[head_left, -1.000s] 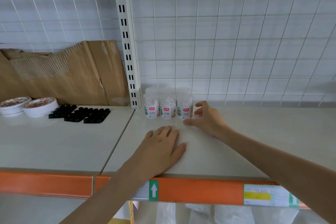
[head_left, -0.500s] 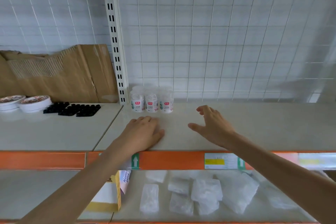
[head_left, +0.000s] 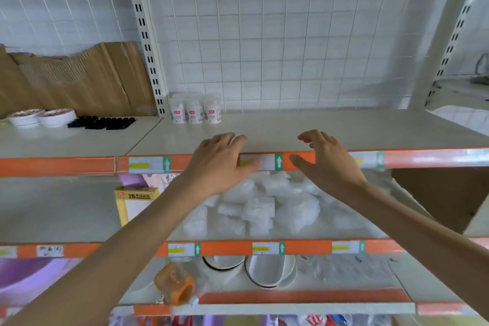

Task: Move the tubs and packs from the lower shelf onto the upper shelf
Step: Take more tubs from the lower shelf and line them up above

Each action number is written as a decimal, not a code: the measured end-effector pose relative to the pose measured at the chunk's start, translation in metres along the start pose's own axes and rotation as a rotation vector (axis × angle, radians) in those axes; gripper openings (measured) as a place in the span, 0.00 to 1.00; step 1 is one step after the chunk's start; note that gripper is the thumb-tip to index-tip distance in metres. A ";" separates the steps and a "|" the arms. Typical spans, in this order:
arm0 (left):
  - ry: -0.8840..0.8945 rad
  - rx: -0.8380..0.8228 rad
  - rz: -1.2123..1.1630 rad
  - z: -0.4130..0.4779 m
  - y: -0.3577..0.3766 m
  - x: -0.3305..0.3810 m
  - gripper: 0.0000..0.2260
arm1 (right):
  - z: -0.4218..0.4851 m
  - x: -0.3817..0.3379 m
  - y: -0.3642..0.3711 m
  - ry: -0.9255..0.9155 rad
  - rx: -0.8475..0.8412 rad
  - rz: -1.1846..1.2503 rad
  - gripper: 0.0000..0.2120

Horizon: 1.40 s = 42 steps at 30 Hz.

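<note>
Several small white tubs (head_left: 195,112) with red labels stand in a tight cluster at the back left of the upper shelf (head_left: 304,131), beside the slotted upright. A heap of clear plastic packs (head_left: 260,208) lies on the lower shelf (head_left: 344,230). My left hand (head_left: 219,160) and my right hand (head_left: 326,157) hover in front of the upper shelf's orange edge strip, above the packs. Both hands are empty, with fingers spread and relaxed.
Torn cardboard (head_left: 76,79), two flat round tins (head_left: 43,117) and black pieces (head_left: 102,122) occupy the upper shelf's left bay. A yellow box (head_left: 135,202) stands left of the packs. Lower down sit white bowls (head_left: 267,270) and an orange bottle (head_left: 174,283).
Both hands drew back from the upper shelf's surface to its front edge. The view tipped downward, bringing the lower shelf and its packs into sight.
</note>
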<state>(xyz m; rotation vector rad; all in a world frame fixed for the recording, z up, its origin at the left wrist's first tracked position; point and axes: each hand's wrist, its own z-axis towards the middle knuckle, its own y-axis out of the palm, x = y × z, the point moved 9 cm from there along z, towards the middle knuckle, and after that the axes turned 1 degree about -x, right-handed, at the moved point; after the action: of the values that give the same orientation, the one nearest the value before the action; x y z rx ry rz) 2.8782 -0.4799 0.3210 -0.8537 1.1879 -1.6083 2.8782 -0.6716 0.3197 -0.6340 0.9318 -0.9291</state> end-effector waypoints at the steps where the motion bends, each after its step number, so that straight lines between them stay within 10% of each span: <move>1: 0.006 -0.001 -0.006 -0.009 0.002 0.009 0.35 | -0.012 0.003 -0.003 -0.017 0.006 -0.007 0.22; 6: 0.018 0.009 -0.053 -0.056 0.019 0.047 0.43 | -0.067 0.027 0.007 -0.049 -0.037 -0.053 0.20; 14: -0.010 -0.154 -0.137 -0.076 0.110 0.080 0.29 | -0.092 0.079 0.076 0.003 -0.244 -0.087 0.21; 42: -0.432 -0.171 -0.470 0.241 0.318 -0.051 0.22 | 0.159 0.191 0.258 -0.148 -0.171 -0.468 0.23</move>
<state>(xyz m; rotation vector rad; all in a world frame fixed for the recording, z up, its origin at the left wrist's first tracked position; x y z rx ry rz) 3.1995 -0.5385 0.0865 -1.5925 0.8592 -1.5768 3.1706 -0.7066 0.1156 -1.0820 0.7463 -1.2037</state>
